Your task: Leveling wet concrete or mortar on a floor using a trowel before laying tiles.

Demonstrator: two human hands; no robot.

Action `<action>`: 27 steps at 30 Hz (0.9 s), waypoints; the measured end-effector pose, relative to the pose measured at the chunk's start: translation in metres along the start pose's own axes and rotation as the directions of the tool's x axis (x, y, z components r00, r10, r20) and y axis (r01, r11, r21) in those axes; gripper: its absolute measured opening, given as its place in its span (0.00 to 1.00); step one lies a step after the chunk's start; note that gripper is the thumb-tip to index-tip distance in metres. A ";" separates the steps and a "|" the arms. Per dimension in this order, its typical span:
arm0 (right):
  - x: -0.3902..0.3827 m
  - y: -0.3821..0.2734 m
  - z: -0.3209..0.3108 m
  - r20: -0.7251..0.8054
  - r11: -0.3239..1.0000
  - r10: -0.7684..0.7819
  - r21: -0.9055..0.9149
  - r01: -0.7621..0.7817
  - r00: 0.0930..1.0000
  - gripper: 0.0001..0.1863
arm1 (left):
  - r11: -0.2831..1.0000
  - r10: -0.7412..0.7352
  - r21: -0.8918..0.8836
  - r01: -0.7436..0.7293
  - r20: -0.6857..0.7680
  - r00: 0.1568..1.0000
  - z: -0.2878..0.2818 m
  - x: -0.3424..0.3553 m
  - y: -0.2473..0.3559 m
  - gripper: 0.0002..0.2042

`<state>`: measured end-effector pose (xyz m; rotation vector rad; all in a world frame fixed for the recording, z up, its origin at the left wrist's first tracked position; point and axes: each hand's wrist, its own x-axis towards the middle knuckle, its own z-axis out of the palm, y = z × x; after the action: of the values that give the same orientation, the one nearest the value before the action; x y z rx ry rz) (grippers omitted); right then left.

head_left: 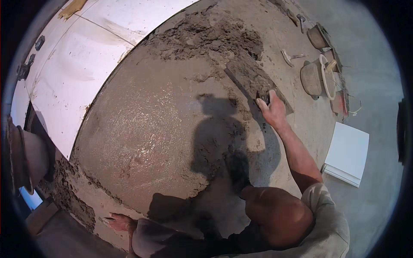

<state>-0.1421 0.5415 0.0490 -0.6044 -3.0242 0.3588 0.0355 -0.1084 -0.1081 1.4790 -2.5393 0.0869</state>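
Observation:
My right hand [274, 109] grips the handle of a long flat float [249, 76], which lies tilted across the right edge of the mortar bed, with grey mortar on it. Smooth wet mortar [137, 124] spreads to the left of the float, and a rough heap of mortar [206, 34] sits at its far side. My left hand [120, 222] is low at the left, beside my knee, its fingers stretched out over the floor near the bed's near edge. It holds nothing that I can see. My shadow falls across the mortar.
Large white tiles [81, 60] border the bed on the far left. A bucket [34, 152] stands at the left rim. On the right are a hammer [287, 58], a bucket [310, 79], another bucket [317, 38] and a stack of white tiles [349, 150].

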 end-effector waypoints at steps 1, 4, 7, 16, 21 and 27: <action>0.012 0.000 0.001 0.033 0.997 0.028 -0.075 -0.025 0.999 0.21 | 1.000 -0.010 -0.015 0.010 0.004 1.000 0.003 0.001 -0.004 0.32; 0.023 0.006 0.006 0.089 0.967 0.132 -0.233 -0.108 0.987 0.23 | 0.997 0.067 -0.024 -0.069 -0.100 0.993 0.013 0.010 -0.023 0.33; 0.014 0.046 0.007 -0.060 0.961 0.141 -0.231 -0.151 0.988 0.23 | 0.999 0.036 0.006 -0.036 -0.059 0.998 0.016 0.005 -0.017 0.34; 0.127 0.037 0.010 -0.172 0.935 -0.021 -0.351 -0.041 0.985 0.19 | 0.999 0.016 0.052 -0.014 -0.043 0.999 0.029 0.008 -0.031 0.34; 0.162 0.036 0.039 0.057 0.942 0.158 -0.307 -0.134 0.986 0.24 | 0.989 0.139 -0.039 -0.142 -0.071 0.988 0.028 0.008 -0.038 0.35; 0.145 0.085 0.048 0.067 0.971 0.094 -0.225 -0.077 0.993 0.26 | 0.990 0.096 -0.110 -0.088 0.076 0.992 0.025 -0.007 -0.003 0.34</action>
<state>-0.2478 0.6625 -0.0190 -0.7530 -3.1443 0.0453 0.0381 -0.1078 -0.1338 1.3525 -2.6313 -0.0952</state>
